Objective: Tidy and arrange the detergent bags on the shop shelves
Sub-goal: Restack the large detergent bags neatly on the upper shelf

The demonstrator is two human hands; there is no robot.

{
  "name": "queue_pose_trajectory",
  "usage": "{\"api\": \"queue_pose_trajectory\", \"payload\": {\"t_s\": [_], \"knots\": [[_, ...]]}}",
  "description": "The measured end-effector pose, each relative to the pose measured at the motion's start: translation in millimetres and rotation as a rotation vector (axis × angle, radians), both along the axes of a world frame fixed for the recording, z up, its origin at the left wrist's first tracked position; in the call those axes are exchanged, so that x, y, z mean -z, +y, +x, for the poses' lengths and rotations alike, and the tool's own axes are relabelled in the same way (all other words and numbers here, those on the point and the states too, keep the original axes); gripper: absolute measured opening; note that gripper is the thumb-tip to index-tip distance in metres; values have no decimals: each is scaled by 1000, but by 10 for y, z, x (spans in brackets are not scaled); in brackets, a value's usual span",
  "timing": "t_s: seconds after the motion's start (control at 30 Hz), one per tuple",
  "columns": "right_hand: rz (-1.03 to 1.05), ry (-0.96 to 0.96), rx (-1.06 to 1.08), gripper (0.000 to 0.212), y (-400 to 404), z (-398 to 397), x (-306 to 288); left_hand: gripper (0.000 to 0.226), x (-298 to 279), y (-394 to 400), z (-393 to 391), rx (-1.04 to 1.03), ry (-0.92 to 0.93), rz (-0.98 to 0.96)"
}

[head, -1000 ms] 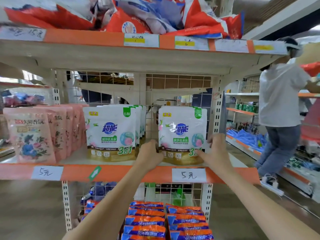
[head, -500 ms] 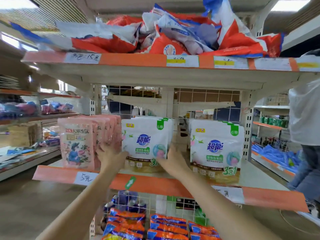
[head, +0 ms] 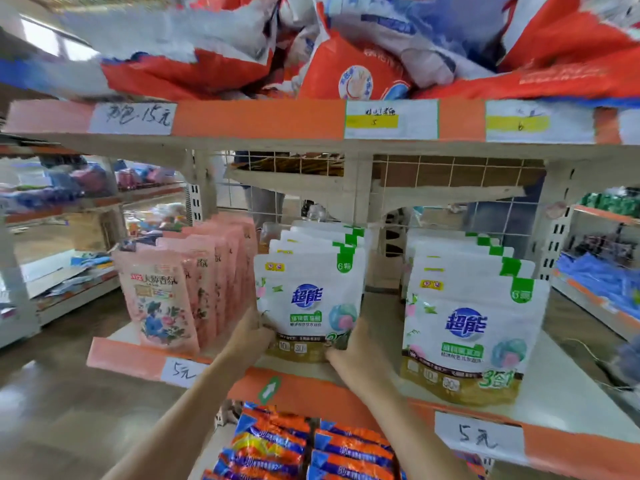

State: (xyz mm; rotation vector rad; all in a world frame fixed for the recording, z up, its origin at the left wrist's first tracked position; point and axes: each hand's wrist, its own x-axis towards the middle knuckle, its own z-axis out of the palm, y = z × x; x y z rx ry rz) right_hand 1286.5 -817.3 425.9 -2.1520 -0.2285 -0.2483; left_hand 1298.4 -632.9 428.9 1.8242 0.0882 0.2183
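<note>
1. A row of white stand-up detergent pouches with green corner tabs and a blue logo (head: pixel 308 299) stands upright in the middle of the shelf, one behind another.
2. A second row of the same white pouches (head: pixel 467 334) stands upright to its right, well apart.
3. Pink flowered refill pouches (head: pixel 162 299) stand in a leaning row on the left.
4. Red, white and blue bags (head: pixel 346 46) lie jumbled on the upper shelf.
5. Orange-and-blue packets (head: pixel 277 445) lie stacked below.

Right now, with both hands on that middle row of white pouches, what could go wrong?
The left hand and right hand grip only the front white pouch at its lower corners, so the pouches behind could tip. The pink bags stand close to the left and might get knocked over.
</note>
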Motion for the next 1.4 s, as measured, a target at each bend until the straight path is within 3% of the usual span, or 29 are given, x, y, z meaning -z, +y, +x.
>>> {"api": "queue_pose_trajectory", "payload": {"t_s": [0.13, 0.27, 0.37, 0.5, 0.63, 0.73, 0.8, 1.1, 1.4], "knots": [[-34, 25, 66, 33, 32, 77, 36, 65, 125, 21, 107, -129, -4, 158], [-26, 11, 141, 32, 94, 86, 54, 50, 81, -8, 101, -274, -8, 188], [-28, -33, 209, 33, 96, 25, 21, 37, 11, -39, 19, -289, 98, 216], [-92, 110, 171, 44, 92, -183, -65, 27, -133, -137, -332, -326, 177, 331], [-283, 199, 42, 61, 42, -497, -170, 36, -212, -35, -663, -127, 233, 568], [-582, 210, -95, 55, -17, -707, -272, 29, -335, 50, -839, 83, 296, 803], [-658, 243, -162, 53, -48, -818, -407, 27, -476, 37, -940, 147, 297, 886], [-754, 298, -348, 40, -359, -1228, -1312, 26, -1395, -289, -1329, 313, 343, 1036], [-804, 129, -367, 37, -347, -1460, -3069, 25, -3189, -391, -1708, 286, 171, 1245]]}}
